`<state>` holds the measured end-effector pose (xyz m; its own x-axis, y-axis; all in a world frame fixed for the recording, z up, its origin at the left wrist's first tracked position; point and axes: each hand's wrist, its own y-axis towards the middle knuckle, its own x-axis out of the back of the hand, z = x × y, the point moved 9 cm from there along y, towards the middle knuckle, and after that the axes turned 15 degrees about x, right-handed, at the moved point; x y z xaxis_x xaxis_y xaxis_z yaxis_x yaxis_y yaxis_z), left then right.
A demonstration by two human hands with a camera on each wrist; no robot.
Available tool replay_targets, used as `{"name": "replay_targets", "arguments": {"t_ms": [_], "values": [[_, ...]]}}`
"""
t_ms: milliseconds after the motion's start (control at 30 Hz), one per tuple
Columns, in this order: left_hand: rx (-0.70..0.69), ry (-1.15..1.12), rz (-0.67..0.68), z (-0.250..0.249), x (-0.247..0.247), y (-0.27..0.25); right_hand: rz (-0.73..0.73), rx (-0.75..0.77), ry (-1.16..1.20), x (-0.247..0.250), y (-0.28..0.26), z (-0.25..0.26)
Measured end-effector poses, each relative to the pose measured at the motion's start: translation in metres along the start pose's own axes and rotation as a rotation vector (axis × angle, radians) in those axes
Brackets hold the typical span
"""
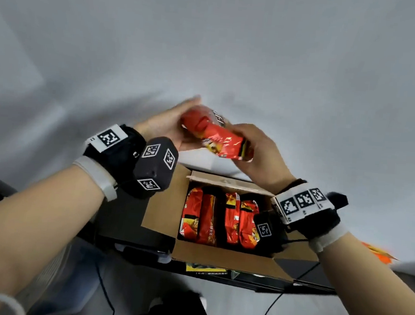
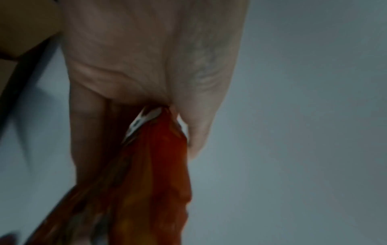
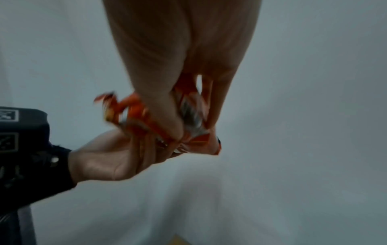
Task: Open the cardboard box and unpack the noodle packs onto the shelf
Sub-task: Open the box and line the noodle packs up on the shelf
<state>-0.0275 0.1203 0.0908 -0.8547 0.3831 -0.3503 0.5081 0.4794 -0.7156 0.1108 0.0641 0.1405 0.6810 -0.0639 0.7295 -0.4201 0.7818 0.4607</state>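
Note:
A red noodle pack (image 1: 215,135) (image 2: 155,174) (image 3: 136,114) is held in the air above the open cardboard box (image 1: 163,203). My left hand (image 1: 169,127) (image 2: 136,58) (image 3: 104,159) takes its far end between thumb and fingers, the fingers lying long behind the pack. My right hand (image 1: 256,156) (image 3: 178,49) grips the near end with curled fingers. Several more red noodle packs (image 1: 219,218) stand upright side by side inside the box, whose flaps are folded outward.
The box rests on a dark surface (image 1: 127,215) with a black edge (image 1: 253,282) in front. Behind it runs a pale white surface (image 1: 234,60). An orange item (image 1: 375,252) lies at the far right. Black cables (image 1: 271,309) hang below.

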Motion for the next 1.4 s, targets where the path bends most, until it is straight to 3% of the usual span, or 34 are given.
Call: {"name": "replay_targets", "arguments": {"t_ms": [100, 200, 267, 367, 533, 600, 700, 800, 900, 967, 1067, 1133, 1200, 1267, 1400], "values": [[-0.088, 0.144, -0.169, -0.008, 0.011, 0.007, 0.165, -0.142, 0.31, -0.012, -0.006, -0.021], [-0.145, 0.221, -0.203, -0.006, 0.02, 0.007, 0.035, -0.426, 0.468, -0.008, -0.008, -0.05], [-0.153, 0.252, -0.183, -0.005, 0.024, 0.005, 0.058, -0.573, 0.496, -0.015, -0.011, -0.063], [-0.15, 0.296, -0.165, -0.005, 0.032, 0.009, 0.163, -0.613, 0.649, -0.039, -0.008, -0.066], [-0.151, 0.276, -0.181, -0.022, 0.054, 0.014, 0.027, -0.639, 0.631, -0.042, 0.008, -0.08], [-0.098, 0.299, -0.235, -0.029, 0.071, 0.016, -0.009, -0.674, 0.64, -0.049, 0.014, -0.085], [0.021, 0.461, -0.212, -0.022, 0.074, 0.02, -0.105, -0.709, 0.778, -0.066, 0.02, -0.081], [-0.042, 0.519, -0.295, -0.027, 0.086, 0.026, -0.124, -0.743, 0.811, -0.083, 0.023, -0.078], [-0.223, 0.519, -0.422, -0.059, 0.11, 0.022, 0.045, -0.841, 0.629, -0.084, 0.014, -0.082], [-0.293, 0.597, -0.472, -0.081, 0.124, 0.022, 0.322, -0.848, 0.603, -0.092, 0.001, -0.076], [-0.206, 0.883, -0.47, -0.083, 0.134, 0.045, 0.817, -0.82, 0.572, -0.12, -0.031, -0.051], [-0.077, 1.086, -0.44, -0.065, 0.146, 0.071, 0.99, -0.824, 0.445, -0.139, -0.052, -0.044], [-0.023, 1.247, -0.465, -0.049, 0.163, 0.098, 1.045, -0.817, 0.31, -0.155, -0.066, -0.044], [-0.005, 1.337, -0.524, -0.038, 0.177, 0.117, 1.055, -0.87, 0.319, -0.171, -0.081, -0.044], [0.01, 1.26, -0.533, -0.014, 0.191, 0.145, 1.016, -0.956, 0.292, -0.189, -0.099, -0.052]]}}
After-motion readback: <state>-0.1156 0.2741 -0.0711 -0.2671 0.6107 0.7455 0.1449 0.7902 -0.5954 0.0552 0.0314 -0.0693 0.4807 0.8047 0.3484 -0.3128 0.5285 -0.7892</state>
